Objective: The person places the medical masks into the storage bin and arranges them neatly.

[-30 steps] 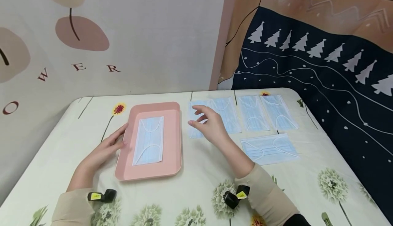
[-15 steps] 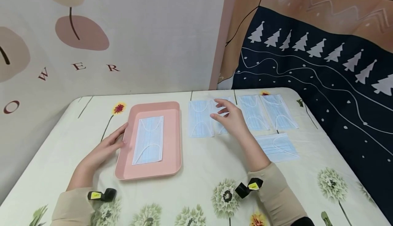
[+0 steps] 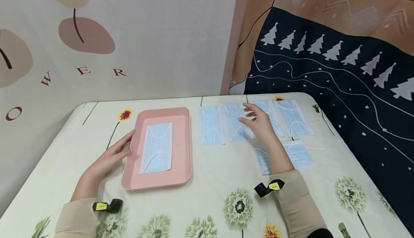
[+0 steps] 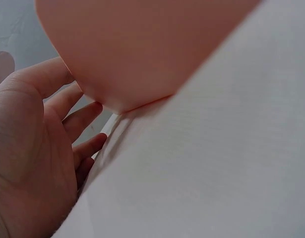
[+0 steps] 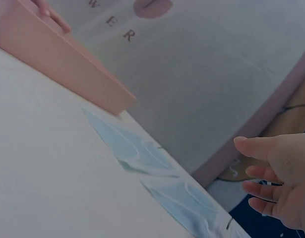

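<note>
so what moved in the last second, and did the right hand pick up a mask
The right hand slid rightward along the back row of masks, from over the leftmost mask to the third one, open above them, holding nothing. No mask visibly shifted. The left hand stayed resting against the tray, with one mask inside as before.

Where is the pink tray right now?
In the head view the pink tray sits on the left part of the table, with one blue mask inside; the left hand touches its left edge.
</note>
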`<state>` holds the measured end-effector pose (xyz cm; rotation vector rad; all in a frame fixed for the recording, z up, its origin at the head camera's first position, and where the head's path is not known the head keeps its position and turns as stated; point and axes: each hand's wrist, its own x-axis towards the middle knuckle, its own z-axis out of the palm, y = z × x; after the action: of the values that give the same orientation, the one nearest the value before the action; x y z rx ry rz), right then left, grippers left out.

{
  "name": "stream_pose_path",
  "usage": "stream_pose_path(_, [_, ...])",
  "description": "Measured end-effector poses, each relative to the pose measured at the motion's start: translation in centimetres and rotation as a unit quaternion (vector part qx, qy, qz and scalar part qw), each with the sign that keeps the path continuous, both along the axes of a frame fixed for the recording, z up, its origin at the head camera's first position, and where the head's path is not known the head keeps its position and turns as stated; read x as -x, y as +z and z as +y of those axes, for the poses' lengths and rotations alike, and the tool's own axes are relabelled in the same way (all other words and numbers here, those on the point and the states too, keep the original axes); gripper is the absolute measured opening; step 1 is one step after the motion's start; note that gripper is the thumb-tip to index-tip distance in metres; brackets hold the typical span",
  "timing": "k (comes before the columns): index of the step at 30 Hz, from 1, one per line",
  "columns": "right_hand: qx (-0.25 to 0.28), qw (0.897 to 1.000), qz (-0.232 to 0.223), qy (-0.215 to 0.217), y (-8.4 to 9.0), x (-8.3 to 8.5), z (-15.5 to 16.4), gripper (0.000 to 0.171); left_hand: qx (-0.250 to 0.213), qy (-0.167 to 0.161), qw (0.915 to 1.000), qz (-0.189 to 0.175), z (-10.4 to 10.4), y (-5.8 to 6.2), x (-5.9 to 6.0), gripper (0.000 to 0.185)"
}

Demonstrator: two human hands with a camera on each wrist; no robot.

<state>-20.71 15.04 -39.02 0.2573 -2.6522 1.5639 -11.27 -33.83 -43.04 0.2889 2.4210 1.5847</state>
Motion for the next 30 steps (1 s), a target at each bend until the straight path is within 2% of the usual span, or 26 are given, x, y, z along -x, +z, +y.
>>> stream_pose_path(9, [-0.015, 0.999, -0.049, -0.009, -1.7, 1.0, 1.6, 0.059, 0.002, -0.001, 1.0000, 0.002, 0.0, -0.1, 0.0, 0.069])
stream_pose_path(17, [-0.042, 0.997, -0.064, -0.002, -3.3, 1.7, 2.3, 0.062, 0.009, 0.004, 0.9999, -0.002, 0.1, 0.1, 0.0, 0.069])
stream_pose_path(30, [-0.088, 0.995, -0.048, -0.012, -4.9, 2.3, 2.0, 0.060, 0.017, 0.005, 0.9998, -0.005, 0.1, 0.2, 0.1, 0.069])
